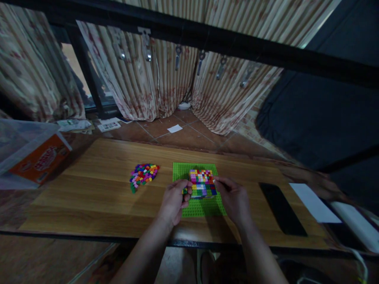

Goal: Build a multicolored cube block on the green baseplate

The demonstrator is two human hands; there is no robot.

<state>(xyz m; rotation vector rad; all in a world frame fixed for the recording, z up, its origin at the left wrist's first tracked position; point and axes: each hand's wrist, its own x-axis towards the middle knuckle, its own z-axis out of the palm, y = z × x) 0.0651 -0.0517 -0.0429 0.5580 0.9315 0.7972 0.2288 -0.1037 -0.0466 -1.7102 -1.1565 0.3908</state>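
A green studded baseplate lies on the wooden table. On it stands a block built of many small coloured toy bricks, its top a patchwork of pink, white, red and yellow. My left hand is at the block's left side, fingers curled around a few small green and yellow bricks. At the block's upper right edge, my right hand has thumb and forefinger pinched together; whatever is between them is too small to make out. Left of the baseplate is a loose heap of coloured bricks.
A black flat slab and a white sheet lie at the table's right. A clear plastic bin with an orange label stands at the far left. A dark bar with hanging clips crosses above, before striped curtains.
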